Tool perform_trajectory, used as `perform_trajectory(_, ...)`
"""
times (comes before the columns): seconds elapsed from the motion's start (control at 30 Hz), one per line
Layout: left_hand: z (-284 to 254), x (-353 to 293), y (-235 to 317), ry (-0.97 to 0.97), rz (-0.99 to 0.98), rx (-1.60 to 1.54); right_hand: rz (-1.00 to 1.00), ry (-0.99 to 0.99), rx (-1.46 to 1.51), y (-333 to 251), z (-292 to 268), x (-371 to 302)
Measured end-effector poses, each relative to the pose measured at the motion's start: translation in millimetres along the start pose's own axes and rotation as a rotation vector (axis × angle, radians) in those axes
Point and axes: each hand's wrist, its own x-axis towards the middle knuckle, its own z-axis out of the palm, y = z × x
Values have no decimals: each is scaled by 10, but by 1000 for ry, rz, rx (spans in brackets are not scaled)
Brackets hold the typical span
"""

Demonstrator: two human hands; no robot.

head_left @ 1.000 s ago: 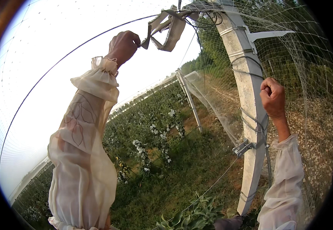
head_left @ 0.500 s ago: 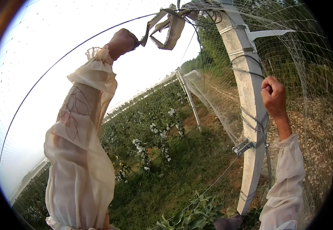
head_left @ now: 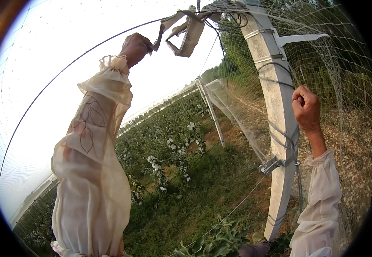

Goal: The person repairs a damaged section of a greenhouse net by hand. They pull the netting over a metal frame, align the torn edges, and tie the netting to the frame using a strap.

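High up on the left, my left hand is closed around the end of a grey-brown cloth strip. The strip hangs in folded loops and runs right to the top of a pale concrete post, where it bunches with dark wires. On the post's right side my right hand is raised with its fingers curled into a fist. Fine netting lies behind that hand; whether the fingers grip any of it, I cannot make out. Thin white sleeves cover both forearms.
Wire is wound around the post, and a metal bracket is fixed low on it. A white arm juts right near its top. A thin cable slants down-left. Beyond stand white-flecked plants and a second post.
My left hand has shifted very slightly left and down, and the held end of the cloth strip has moved with it. My right hand stays in almost the same place beside the post.
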Motion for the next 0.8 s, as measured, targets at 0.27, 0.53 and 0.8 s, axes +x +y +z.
perform_trajectory(0.27, 34, -63, 77, 75, -26, -76, -27, 7, -13, -5, 13, -6)
perform_trajectory(0.53, 39, -118, 4, -11, -21, -193, 1, -5, 6, -25, 14, 4)
perform_trajectory(0.8, 86, -271, 134, 25, 32, -87, -3, 4, 2, 1, -7, -3)
